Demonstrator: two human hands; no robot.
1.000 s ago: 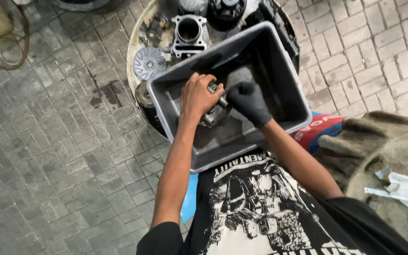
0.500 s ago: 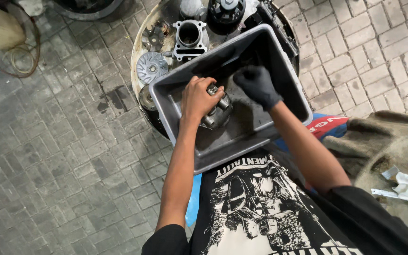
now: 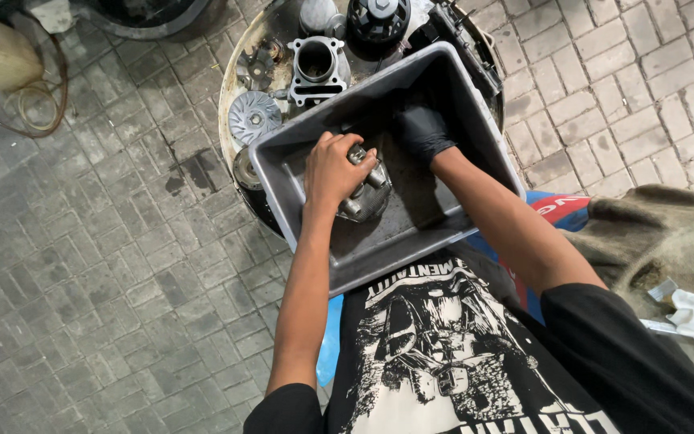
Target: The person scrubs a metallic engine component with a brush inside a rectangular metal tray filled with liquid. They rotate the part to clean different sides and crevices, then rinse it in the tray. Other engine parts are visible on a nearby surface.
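Person stands over a grey plastic tub (image 3: 475, 137) set on a round tray (image 3: 230, 80). Bare left hand (image 3: 332, 170) curled over a metal engine part (image 3: 365, 181) lying near the tub's centre, fingers wrapped on its top. Black-gloved right hand (image 3: 421, 128) at one o'clock from it, deep by the tub's far wall, fingers curled; can't tell what it grips. Engine cylinder (image 3: 315, 63) and finned pulley disc (image 3: 254, 117) sit at eleven o'clock, outside the tub.
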